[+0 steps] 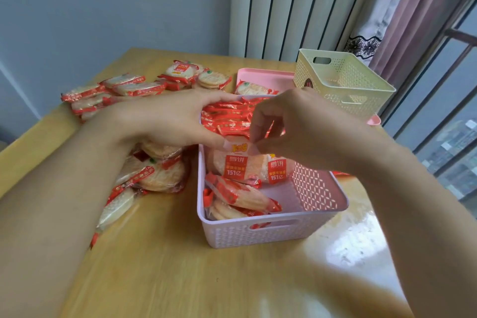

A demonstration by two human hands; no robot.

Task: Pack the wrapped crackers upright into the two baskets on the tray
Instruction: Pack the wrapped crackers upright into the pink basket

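Head view, nearest first: two bare forearms reaching in from the bottom edge over a wooden table (180, 266). Left hand (170, 119) over the far left corner of the pink basket (258, 233), thumb and fingers closed on the top edge of an upright wrapped cracker (236, 162). Right hand (281, 124) just beside it, fingertips (254, 141) pinched on the same wrapper's top seam. Behind that pack, a row of red-edged packs (227, 117) standing on end, filling the basket's far half. A second upright pack (277, 169) touching the held one on the right. In the near half, two packs (240, 200) lying tilted against the left wall, bare floor to their right. Loose cracker packs (152, 175) heaped on the table left of the basket, more (124, 88) spread farther back. Cream basket (346, 80) at far right, its inside mostly hidden, standing on a pink tray (265, 76) with one pack (254, 89) lying flat in it.
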